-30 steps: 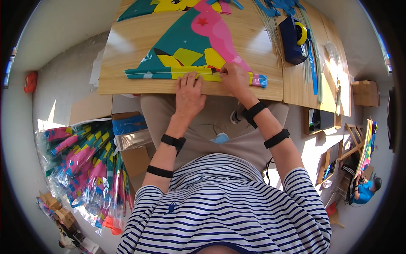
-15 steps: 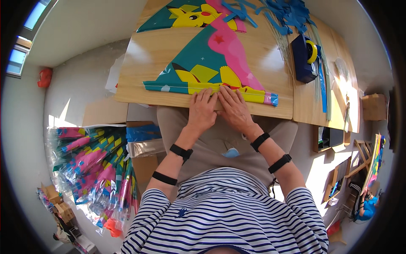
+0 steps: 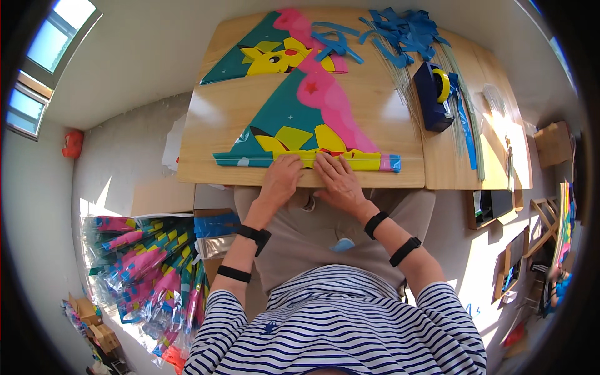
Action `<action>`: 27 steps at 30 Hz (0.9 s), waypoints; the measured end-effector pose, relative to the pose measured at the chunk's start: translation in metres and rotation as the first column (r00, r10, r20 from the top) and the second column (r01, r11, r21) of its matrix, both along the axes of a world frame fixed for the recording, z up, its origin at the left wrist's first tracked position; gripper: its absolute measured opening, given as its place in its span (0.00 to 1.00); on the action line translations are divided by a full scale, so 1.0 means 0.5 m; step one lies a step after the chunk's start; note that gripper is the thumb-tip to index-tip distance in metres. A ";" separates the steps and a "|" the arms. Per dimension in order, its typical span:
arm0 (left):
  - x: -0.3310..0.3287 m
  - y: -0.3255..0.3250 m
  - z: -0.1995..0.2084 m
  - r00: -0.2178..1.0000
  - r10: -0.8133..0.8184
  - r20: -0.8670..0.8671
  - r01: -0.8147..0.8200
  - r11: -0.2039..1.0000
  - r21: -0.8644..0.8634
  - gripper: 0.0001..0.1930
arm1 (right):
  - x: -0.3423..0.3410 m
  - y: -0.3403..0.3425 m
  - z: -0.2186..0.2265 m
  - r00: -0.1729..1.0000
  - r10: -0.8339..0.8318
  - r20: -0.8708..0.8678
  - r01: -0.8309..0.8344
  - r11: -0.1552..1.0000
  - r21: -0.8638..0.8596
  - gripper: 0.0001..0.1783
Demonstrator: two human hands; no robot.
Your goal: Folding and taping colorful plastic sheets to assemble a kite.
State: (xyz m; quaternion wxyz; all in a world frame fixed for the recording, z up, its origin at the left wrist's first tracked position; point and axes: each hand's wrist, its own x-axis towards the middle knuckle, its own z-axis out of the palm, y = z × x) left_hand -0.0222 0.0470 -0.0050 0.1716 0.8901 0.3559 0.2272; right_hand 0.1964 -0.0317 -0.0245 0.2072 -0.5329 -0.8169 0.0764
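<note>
- Far left, on the floor (image 3: 119, 178): a heap of colourful plastic-wrapped bundles (image 3: 144, 269).
- Front of the bench (image 3: 209, 131): a triangular teal, pink and yellow sheet (image 3: 306, 119), its near edge folded into a strip.
- Left hand (image 3: 280, 181): fingers (image 3: 290, 164) close together on that strip; whether they pinch it, I cannot tell.
- Right hand (image 3: 341, 189): fingers slightly spread, laid over the strip.
- Farther right: blue strips (image 3: 409, 34), then a tape dispenser (image 3: 431, 100).
</note>
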 end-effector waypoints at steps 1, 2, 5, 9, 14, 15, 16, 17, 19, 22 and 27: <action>0.001 0.007 0.002 1.000 -0.007 -0.012 0.007 1.000 0.012 0.17 | 0.000 0.000 0.001 1.000 0.001 -0.004 -0.001 1.000 0.004 0.48; 0.006 0.014 0.010 1.000 -0.014 -0.023 0.014 1.000 0.023 0.17 | 0.001 -0.001 0.002 1.000 0.002 -0.006 -0.002 1.000 0.006 0.48; 0.015 0.056 0.036 0.998 0.061 0.016 -0.062 0.995 0.073 0.17 | 0.003 0.000 0.005 1.000 -0.004 -0.013 0.005 1.000 0.016 0.47; -0.010 0.194 0.021 0.946 0.324 -0.014 -0.322 0.944 0.075 0.21 | 0.002 -0.001 0.006 1.000 -0.010 -0.009 0.010 1.000 0.016 0.48; -0.042 0.337 0.001 0.763 0.583 -0.278 -0.619 0.784 -0.054 0.25 | 0.000 -0.002 0.010 1.000 -0.014 0.011 0.014 1.000 0.002 0.49; -0.054 0.356 -0.007 0.775 0.582 -0.246 -0.619 0.777 -0.113 0.24 | -0.004 -0.002 0.013 1.000 -0.008 0.007 0.008 1.000 -0.005 0.49; -0.067 0.373 -0.016 0.783 0.584 -0.214 -0.619 0.767 -0.170 0.23 | -0.007 -0.001 0.014 1.000 -0.004 0.000 0.004 1.000 -0.008 0.49; -0.062 0.384 -0.018 0.796 0.578 -0.178 -0.605 0.761 -0.234 0.22 | -0.005 -0.001 0.014 1.000 -0.012 -0.001 0.012 1.000 -0.015 0.49; -0.061 0.401 -0.020 0.816 0.547 -0.188 -0.578 0.757 -0.305 0.19 | -0.003 -0.003 0.015 1.000 -0.016 -0.002 0.016 0.999 -0.030 0.50; -0.058 0.408 -0.017 0.834 0.520 -0.183 -0.549 0.754 -0.361 0.17 | 0.001 -0.005 0.022 1.000 -0.016 0.000 0.016 0.999 -0.046 0.50; -0.068 0.411 -0.024 0.833 0.535 -0.140 -0.549 0.771 -0.323 0.16 | -0.001 -0.002 0.030 1.000 -0.005 0.000 0.005 0.999 -0.052 0.51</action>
